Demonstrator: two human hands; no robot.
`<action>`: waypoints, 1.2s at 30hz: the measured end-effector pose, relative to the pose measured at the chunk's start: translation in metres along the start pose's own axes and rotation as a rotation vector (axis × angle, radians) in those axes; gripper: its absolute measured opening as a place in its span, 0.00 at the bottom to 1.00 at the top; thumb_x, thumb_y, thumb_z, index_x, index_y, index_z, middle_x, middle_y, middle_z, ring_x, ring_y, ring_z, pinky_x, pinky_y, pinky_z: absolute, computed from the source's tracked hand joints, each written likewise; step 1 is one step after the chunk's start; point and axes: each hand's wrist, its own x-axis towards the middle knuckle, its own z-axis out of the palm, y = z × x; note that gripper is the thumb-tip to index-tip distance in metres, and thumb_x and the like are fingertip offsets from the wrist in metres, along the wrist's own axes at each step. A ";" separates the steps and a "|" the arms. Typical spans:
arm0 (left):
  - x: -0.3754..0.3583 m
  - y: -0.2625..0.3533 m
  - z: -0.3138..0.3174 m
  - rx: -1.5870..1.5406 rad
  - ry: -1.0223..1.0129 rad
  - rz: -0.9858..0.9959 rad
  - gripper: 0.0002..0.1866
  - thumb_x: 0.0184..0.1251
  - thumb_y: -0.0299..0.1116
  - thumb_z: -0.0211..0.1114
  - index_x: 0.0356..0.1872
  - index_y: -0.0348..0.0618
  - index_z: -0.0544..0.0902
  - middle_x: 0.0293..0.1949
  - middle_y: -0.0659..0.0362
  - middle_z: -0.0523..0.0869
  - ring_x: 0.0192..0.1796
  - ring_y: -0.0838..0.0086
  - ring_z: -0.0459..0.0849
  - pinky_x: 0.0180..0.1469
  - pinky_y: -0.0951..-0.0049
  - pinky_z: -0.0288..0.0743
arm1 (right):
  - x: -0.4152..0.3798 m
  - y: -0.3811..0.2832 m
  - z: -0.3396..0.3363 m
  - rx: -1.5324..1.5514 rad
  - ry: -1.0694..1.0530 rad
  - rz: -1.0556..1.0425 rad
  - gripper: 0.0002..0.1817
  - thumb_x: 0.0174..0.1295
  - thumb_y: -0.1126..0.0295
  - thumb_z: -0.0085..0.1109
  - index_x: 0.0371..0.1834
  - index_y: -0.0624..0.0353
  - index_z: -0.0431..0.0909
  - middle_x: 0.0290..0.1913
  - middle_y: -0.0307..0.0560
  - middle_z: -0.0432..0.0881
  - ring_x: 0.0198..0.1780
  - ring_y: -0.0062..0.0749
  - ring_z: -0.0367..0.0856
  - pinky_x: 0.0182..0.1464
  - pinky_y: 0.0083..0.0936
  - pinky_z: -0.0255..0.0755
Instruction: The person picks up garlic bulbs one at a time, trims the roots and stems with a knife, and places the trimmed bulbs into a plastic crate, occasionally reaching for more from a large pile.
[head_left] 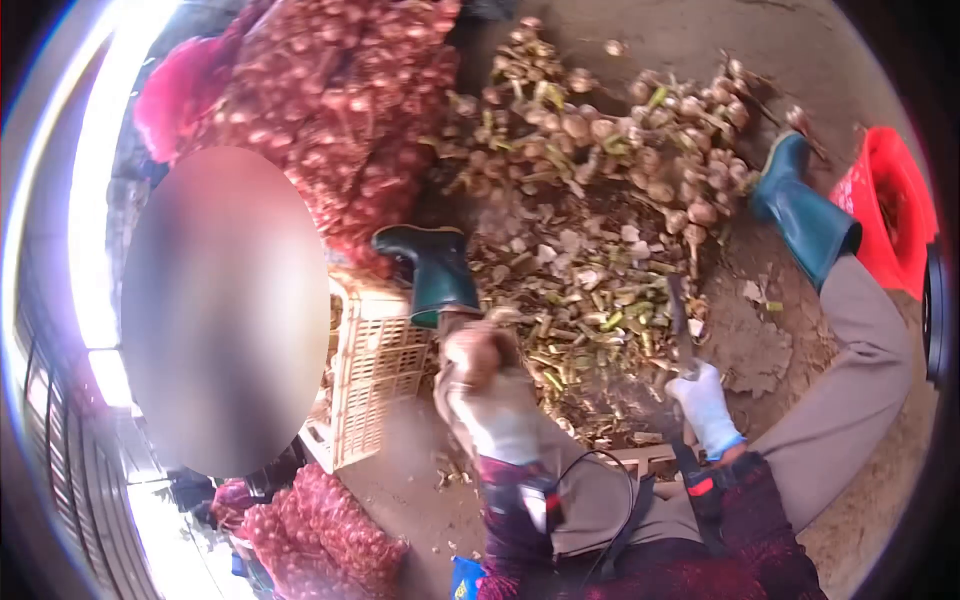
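My left hand (498, 410), in a pale glove and blurred by motion, is closed around a garlic bulb (474, 356) above my left thigh. In my right hand (706, 408), also gloved in white, is a long dark blade-like tool (681, 320) that points away from me. Between my green boots lies a heap of cut stalks and dry skins (600, 310). Beyond it, garlic bulbs with stems (640, 140) are piled on the ground.
A cream plastic crate (385, 385) stands beside my left boot (435, 270). Large red net sacks (330, 110) fill the upper left; another sack (320, 535) lies lower left. A red bag (885, 210) is by my right boot (805, 215). A blurred oval covers the left side.
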 end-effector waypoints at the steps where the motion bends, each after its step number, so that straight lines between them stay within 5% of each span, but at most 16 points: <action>1: 0.006 0.046 0.004 0.265 0.089 0.234 0.08 0.71 0.32 0.60 0.44 0.41 0.81 0.36 0.60 0.81 0.37 0.74 0.81 0.45 0.77 0.78 | -0.002 0.003 0.006 -0.002 -0.038 -0.065 0.03 0.54 0.76 0.57 0.31 0.59 0.78 0.18 0.28 0.69 0.18 0.13 0.63 0.20 0.21 0.60; 2: 0.016 0.058 -0.003 0.229 0.065 0.225 0.08 0.71 0.32 0.60 0.44 0.41 0.81 0.36 0.60 0.81 0.37 0.74 0.81 0.45 0.77 0.78 | -0.006 0.008 -0.003 -0.003 -0.036 -0.125 0.04 0.54 0.76 0.57 0.33 0.60 0.77 0.19 0.28 0.69 0.19 0.12 0.62 0.21 0.21 0.60; 6: 0.077 0.079 -0.045 -1.167 -0.121 -0.214 0.32 0.65 0.29 0.63 0.66 0.24 0.63 0.57 0.45 0.77 0.55 0.61 0.79 0.65 0.62 0.72 | -0.003 0.020 -0.002 -0.080 0.028 -0.324 0.06 0.53 0.71 0.61 0.29 0.62 0.75 0.23 0.35 0.74 0.27 0.20 0.69 0.31 0.25 0.68; 8: 0.128 0.008 -0.012 -0.878 -0.623 -0.172 0.22 0.66 0.28 0.62 0.59 0.27 0.72 0.49 0.50 0.81 0.48 0.68 0.80 0.55 0.69 0.76 | -0.003 0.014 0.002 0.067 0.018 -0.179 0.12 0.55 0.68 0.63 0.38 0.64 0.78 0.25 0.34 0.76 0.27 0.19 0.72 0.34 0.21 0.70; 10: 0.070 0.002 0.131 0.083 -0.076 -0.175 0.20 0.65 0.25 0.63 0.58 0.39 0.75 0.44 0.54 0.81 0.41 0.71 0.80 0.40 0.75 0.77 | -0.001 0.011 -0.006 0.066 -0.024 -0.088 0.19 0.54 0.67 0.64 0.47 0.66 0.79 0.24 0.32 0.76 0.26 0.19 0.74 0.32 0.21 0.71; 12: 0.099 -0.089 0.158 0.346 -0.480 -0.154 0.21 0.61 0.23 0.66 0.56 0.47 0.79 0.46 0.56 0.82 0.41 0.72 0.80 0.42 0.73 0.79 | 0.001 0.006 -0.015 -0.010 0.012 -0.132 0.20 0.55 0.68 0.64 0.50 0.66 0.79 0.23 0.30 0.75 0.25 0.17 0.71 0.30 0.20 0.69; 14: 0.104 -0.159 0.210 0.887 -0.806 0.166 0.26 0.57 0.23 0.66 0.60 0.50 0.77 0.51 0.56 0.82 0.39 0.70 0.83 0.43 0.71 0.81 | 0.002 0.001 -0.021 0.106 -0.007 -0.048 0.20 0.56 0.69 0.63 0.51 0.66 0.79 0.23 0.29 0.72 0.25 0.15 0.68 0.30 0.18 0.67; 16: 0.105 -0.213 0.255 1.493 -1.000 0.734 0.31 0.56 0.26 0.65 0.65 0.49 0.73 0.59 0.55 0.79 0.39 0.65 0.86 0.45 0.68 0.82 | 0.004 -0.010 -0.027 0.217 -0.008 -0.009 0.17 0.56 0.71 0.64 0.49 0.66 0.79 0.22 0.29 0.67 0.26 0.13 0.65 0.29 0.18 0.64; 18: 0.113 -0.239 0.282 1.825 -1.143 0.774 0.32 0.58 0.30 0.63 0.68 0.51 0.70 0.64 0.53 0.75 0.42 0.60 0.87 0.44 0.64 0.82 | 0.009 -0.019 -0.031 0.260 0.038 0.061 0.14 0.56 0.71 0.65 0.44 0.66 0.78 0.22 0.28 0.67 0.26 0.13 0.64 0.29 0.18 0.64; 19: 0.116 -0.237 0.293 1.854 -1.188 0.567 0.34 0.58 0.29 0.63 0.70 0.53 0.68 0.63 0.52 0.76 0.42 0.59 0.87 0.43 0.61 0.82 | 0.012 -0.015 -0.034 0.279 0.041 0.097 0.10 0.57 0.71 0.65 0.36 0.65 0.76 0.22 0.29 0.68 0.26 0.13 0.65 0.29 0.17 0.64; 24: 0.120 -0.221 0.253 1.428 -1.113 0.512 0.21 0.55 0.24 0.63 0.53 0.44 0.80 0.51 0.59 0.85 0.40 0.63 0.88 0.44 0.66 0.82 | 0.016 -0.023 -0.042 0.386 0.038 0.117 0.10 0.56 0.76 0.67 0.26 0.58 0.72 0.22 0.29 0.72 0.25 0.12 0.70 0.28 0.17 0.66; 25: 0.116 -0.222 0.230 1.019 -0.977 0.340 0.21 0.55 0.22 0.64 0.53 0.41 0.80 0.47 0.58 0.86 0.39 0.71 0.87 0.43 0.72 0.82 | 0.014 -0.022 -0.043 0.318 0.046 0.068 0.10 0.56 0.74 0.67 0.27 0.59 0.71 0.21 0.30 0.71 0.25 0.13 0.69 0.28 0.18 0.65; 26: 0.098 -0.187 0.228 0.728 -0.841 -0.122 0.23 0.55 0.19 0.64 0.55 0.38 0.78 0.47 0.56 0.85 0.40 0.74 0.85 0.43 0.76 0.81 | 0.011 -0.020 -0.043 0.250 0.055 0.021 0.11 0.56 0.72 0.66 0.28 0.61 0.71 0.21 0.31 0.69 0.24 0.14 0.67 0.28 0.20 0.64; 28: 0.074 -0.150 0.204 0.205 -0.583 -0.501 0.28 0.55 0.23 0.68 0.59 0.36 0.73 0.43 0.58 0.83 0.39 0.76 0.83 0.40 0.79 0.79 | 0.008 -0.017 -0.042 0.277 0.042 0.028 0.11 0.56 0.73 0.66 0.27 0.60 0.70 0.20 0.32 0.69 0.24 0.15 0.68 0.27 0.21 0.64; 31: 0.032 -0.107 0.182 -0.280 -0.483 -0.614 0.27 0.55 0.21 0.68 0.58 0.40 0.73 0.48 0.58 0.80 0.38 0.77 0.81 0.37 0.81 0.77 | 0.003 -0.015 -0.038 0.307 -0.004 -0.018 0.12 0.56 0.73 0.65 0.25 0.57 0.67 0.20 0.31 0.69 0.22 0.15 0.67 0.25 0.20 0.64; 36: 0.000 -0.068 0.147 -0.260 -0.361 -0.554 0.26 0.52 0.17 0.67 0.55 0.40 0.74 0.45 0.63 0.80 0.37 0.80 0.77 0.38 0.84 0.72 | -0.008 -0.010 -0.034 0.006 0.041 -0.212 0.12 0.55 0.66 0.62 0.37 0.63 0.78 0.21 0.43 0.76 0.24 0.26 0.72 0.29 0.28 0.68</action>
